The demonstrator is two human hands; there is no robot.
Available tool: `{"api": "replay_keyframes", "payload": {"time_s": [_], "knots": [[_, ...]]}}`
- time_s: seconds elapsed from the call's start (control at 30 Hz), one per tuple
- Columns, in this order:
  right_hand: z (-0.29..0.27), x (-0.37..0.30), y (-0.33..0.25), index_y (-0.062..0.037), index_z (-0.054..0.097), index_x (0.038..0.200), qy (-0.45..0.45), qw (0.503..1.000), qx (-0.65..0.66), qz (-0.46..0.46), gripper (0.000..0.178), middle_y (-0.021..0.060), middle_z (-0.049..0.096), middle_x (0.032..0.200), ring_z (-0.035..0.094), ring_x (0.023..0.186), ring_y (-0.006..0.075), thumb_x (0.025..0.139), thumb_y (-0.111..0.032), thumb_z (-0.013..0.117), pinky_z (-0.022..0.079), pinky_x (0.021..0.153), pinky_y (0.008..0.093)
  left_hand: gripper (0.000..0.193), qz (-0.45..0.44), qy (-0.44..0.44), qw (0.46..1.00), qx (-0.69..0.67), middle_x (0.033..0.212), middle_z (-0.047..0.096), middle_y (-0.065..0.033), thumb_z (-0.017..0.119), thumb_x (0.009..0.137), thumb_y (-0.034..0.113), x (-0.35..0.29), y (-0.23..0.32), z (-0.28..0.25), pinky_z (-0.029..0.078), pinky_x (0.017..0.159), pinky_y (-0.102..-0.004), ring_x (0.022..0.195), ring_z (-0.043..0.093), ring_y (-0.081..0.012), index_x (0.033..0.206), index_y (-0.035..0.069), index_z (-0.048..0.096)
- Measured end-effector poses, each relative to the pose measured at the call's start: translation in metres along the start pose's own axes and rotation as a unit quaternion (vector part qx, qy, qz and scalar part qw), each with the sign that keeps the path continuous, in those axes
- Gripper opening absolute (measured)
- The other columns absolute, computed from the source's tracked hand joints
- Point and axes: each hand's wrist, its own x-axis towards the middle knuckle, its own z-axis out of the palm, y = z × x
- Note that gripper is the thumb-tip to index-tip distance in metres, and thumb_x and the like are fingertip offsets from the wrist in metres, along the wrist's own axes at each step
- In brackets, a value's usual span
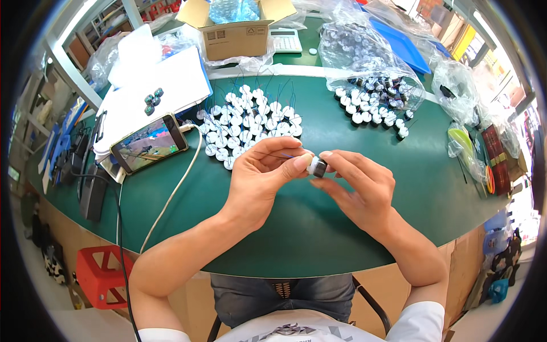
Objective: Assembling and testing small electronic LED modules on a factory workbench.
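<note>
Over the near middle of the green table, my left hand [255,179] pinches the white end of a small black-and-white cylindrical part [318,167] between thumb and fingers. Thin dark wires [283,155] run by the left fingertips. My right hand [364,188] is closed on the black end of the same part, with thumb and fingers on either side. Just beyond my left hand stands a cluster of similar white-topped parts [242,121] with thin wires sticking up. More of them [364,108] spill from a clear plastic bag [356,48] at the far right.
A phone [149,143] leans at the left, plugged into a white cable [175,196]. Behind it, several small green-and-black parts [152,100] lie on white paper [179,77]. An open cardboard box [236,41], calculator [286,41] and blue tray [401,45] stand farther back. A red stool [94,268] is lower left.
</note>
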Motion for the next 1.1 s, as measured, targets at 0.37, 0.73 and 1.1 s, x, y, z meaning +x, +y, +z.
{"api": "replay_keyframes", "payload": {"time_s": [0.37,0.73,1.1], "knots": [[0.0024,-0.0023,-0.0065,-0.0003,0.065,0.105,-0.001,0.996,0.056,0.068,0.035,0.0119,0.069,0.089,0.069,0.07,0.0195,0.073,-0.002,0.078,0.056,0.059,0.0281,0.026,0.011,0.005,1.0,0.004,0.097,0.068,-0.0103,0.075,0.08,0.004,-0.0019,0.0012,0.0011,0.054,0.083,-0.0301,0.09,0.065,-0.0151,0.103,0.001,0.063],[0.001,-0.0003,-0.0046,0.0018,0.065,0.103,0.011,1.0,0.011,0.001,0.032,0.0146,0.07,0.093,0.07,0.076,0.0249,0.073,0.001,0.076,0.057,0.062,0.0303,0.024,0.022,-0.003,0.999,0.031,0.098,0.068,-0.0096,0.074,0.081,0.004,-0.002,-0.0019,0.0007,0.054,0.082,-0.0288,0.091,0.065,-0.0147,0.103,0.0,0.064],[-0.0011,-0.0009,-0.0036,0.0016,0.065,0.105,-0.007,0.997,0.062,0.035,0.034,0.0136,0.07,0.093,0.07,0.076,0.0255,0.073,-0.001,0.077,0.057,0.062,0.0302,0.022,0.086,-0.02,0.994,0.062,0.1,0.067,-0.0098,0.071,0.084,0.001,-0.0052,-0.0028,0.0049,0.054,0.085,-0.0291,0.094,0.063,-0.0157,0.105,-0.001,0.063]]}}
